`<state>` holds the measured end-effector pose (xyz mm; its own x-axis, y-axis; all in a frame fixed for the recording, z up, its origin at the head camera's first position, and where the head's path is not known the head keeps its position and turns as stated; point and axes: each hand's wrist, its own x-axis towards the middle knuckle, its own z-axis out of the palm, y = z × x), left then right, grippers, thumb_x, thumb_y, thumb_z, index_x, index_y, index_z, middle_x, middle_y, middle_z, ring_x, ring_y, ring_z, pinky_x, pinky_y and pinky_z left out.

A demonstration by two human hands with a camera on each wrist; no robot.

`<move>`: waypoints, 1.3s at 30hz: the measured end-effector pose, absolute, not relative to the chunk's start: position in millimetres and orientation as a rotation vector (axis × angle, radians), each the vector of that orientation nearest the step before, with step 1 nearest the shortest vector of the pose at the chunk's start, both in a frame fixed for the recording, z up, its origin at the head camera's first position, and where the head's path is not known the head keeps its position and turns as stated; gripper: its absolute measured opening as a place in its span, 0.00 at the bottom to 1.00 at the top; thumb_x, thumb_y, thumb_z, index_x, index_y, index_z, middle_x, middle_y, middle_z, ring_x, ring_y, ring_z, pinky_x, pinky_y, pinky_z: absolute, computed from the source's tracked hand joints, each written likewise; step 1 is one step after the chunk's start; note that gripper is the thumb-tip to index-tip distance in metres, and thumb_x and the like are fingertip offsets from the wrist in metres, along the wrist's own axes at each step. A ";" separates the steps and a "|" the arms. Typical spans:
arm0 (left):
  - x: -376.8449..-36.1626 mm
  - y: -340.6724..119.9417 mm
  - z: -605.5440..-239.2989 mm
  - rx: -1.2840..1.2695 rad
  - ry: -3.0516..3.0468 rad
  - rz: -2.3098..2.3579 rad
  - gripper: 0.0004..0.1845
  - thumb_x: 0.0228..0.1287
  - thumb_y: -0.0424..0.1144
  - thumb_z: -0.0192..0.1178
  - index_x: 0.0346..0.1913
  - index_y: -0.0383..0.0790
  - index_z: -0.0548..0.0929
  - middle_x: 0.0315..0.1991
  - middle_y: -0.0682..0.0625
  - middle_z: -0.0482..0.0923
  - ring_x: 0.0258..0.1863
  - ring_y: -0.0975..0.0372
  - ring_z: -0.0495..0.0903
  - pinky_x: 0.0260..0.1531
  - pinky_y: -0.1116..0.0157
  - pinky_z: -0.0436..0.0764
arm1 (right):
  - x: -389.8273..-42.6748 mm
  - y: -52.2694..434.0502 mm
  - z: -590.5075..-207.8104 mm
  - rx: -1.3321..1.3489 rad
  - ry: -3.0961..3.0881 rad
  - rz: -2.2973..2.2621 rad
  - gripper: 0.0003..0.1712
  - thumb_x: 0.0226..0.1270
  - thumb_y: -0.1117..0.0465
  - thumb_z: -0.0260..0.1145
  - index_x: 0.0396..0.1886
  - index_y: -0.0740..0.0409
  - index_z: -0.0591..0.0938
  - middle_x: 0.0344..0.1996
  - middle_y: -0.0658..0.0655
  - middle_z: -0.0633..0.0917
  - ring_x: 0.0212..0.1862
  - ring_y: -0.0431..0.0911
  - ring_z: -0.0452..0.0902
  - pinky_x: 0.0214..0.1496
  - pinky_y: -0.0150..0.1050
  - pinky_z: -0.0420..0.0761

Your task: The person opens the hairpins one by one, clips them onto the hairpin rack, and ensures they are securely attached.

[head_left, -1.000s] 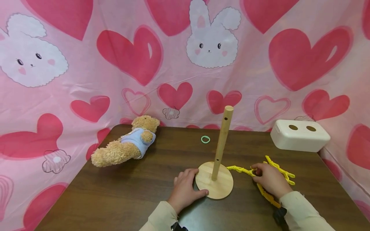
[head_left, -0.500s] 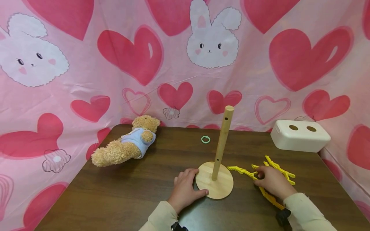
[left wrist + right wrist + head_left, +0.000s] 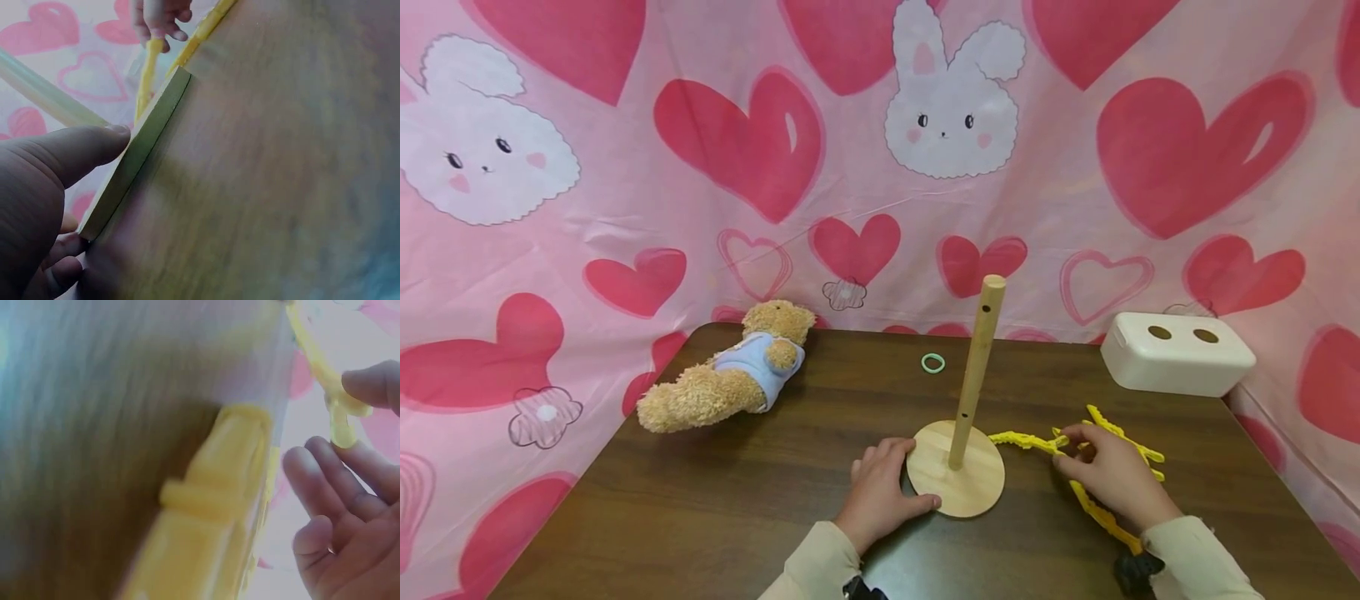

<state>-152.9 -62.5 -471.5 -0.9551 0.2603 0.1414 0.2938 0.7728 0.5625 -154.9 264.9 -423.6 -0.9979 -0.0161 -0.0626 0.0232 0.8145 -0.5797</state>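
A wooden stand (image 3: 973, 383) with a round base (image 3: 936, 482) and an upright post stands mid-table. My left hand (image 3: 880, 498) grips the base's left edge, thumb on the near side, fingers on the far side; in the left wrist view the thumb (image 3: 81, 153) presses the rim. To the right of the base lies a yellow hair clip (image 3: 1026, 440), its tip near the base. My right hand (image 3: 1112, 471) pinches the clip's forked end between thumb (image 3: 375, 386) and index finger. Two more yellow clips lie about that hand: one behind it (image 3: 1120, 429), one before it (image 3: 1105, 518).
A teddy bear (image 3: 752, 367) in a blue top lies at the back left. Near the back edge is a small green ring (image 3: 933, 362). A white box (image 3: 1180, 358) with two round holes stands at the back right. Pink heart-patterned cloth (image 3: 850, 167) hangs behind the table.
My right hand has shifted slightly to the right, its fingers changing position at the clip's forked end. The left hand and the stand have stayed in place.
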 end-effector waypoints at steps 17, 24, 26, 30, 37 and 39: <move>-154.2 -59.6 -471.3 -0.447 -2.953 -0.899 0.47 0.39 0.68 0.67 0.63 0.45 0.72 0.56 0.53 0.71 0.51 0.57 0.70 0.44 0.56 0.63 | -126.7 244.8 -435.0 -0.004 3.047 -1.151 0.19 0.41 0.46 0.77 0.30 0.51 0.84 0.22 0.44 0.82 0.26 0.37 0.75 0.27 0.32 0.74; -156.4 -61.5 -472.1 -0.441 -2.959 -0.892 0.48 0.39 0.69 0.66 0.63 0.46 0.71 0.56 0.53 0.70 0.52 0.57 0.69 0.44 0.56 0.62 | -129.0 235.8 -442.2 -0.052 2.861 -1.327 0.15 0.41 0.49 0.77 0.28 0.50 0.85 0.25 0.47 0.84 0.26 0.40 0.76 0.28 0.34 0.76; -156.2 -62.1 -471.1 -0.440 -2.958 -0.896 0.48 0.38 0.68 0.67 0.63 0.46 0.71 0.56 0.54 0.70 0.52 0.57 0.69 0.43 0.57 0.62 | -130.6 230.8 -442.8 -0.060 2.833 -1.353 0.15 0.41 0.49 0.78 0.28 0.50 0.85 0.25 0.47 0.84 0.27 0.40 0.77 0.29 0.34 0.77; -155.3 -62.3 -468.8 -0.439 -2.961 -0.903 0.48 0.39 0.68 0.67 0.63 0.46 0.71 0.56 0.53 0.70 0.51 0.58 0.69 0.43 0.57 0.62 | -135.9 222.0 -444.8 -0.073 2.820 -1.370 0.15 0.40 0.49 0.78 0.27 0.50 0.85 0.25 0.47 0.83 0.27 0.41 0.77 0.29 0.33 0.77; -155.4 -62.1 -466.9 -0.451 -2.965 -0.884 0.47 0.40 0.68 0.67 0.64 0.46 0.71 0.56 0.53 0.70 0.52 0.57 0.69 0.43 0.57 0.62 | -148.1 203.5 -454.9 -0.177 2.718 -1.474 0.16 0.41 0.50 0.78 0.29 0.53 0.84 0.26 0.50 0.83 0.28 0.42 0.78 0.29 0.34 0.78; -155.5 -62.0 -466.2 -0.454 -2.966 -0.880 0.47 0.40 0.67 0.67 0.64 0.46 0.70 0.57 0.53 0.70 0.53 0.57 0.69 0.44 0.56 0.63 | -150.3 197.2 -456.5 -0.219 2.674 -1.509 0.17 0.42 0.50 0.77 0.30 0.54 0.83 0.26 0.51 0.83 0.28 0.43 0.78 0.29 0.35 0.78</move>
<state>-155.5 -62.0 -466.2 -0.9578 0.2711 0.0959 0.2795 0.7996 0.5315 -150.3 197.2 -456.5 -0.9879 -0.1546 0.0144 -0.0923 0.5099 -0.8553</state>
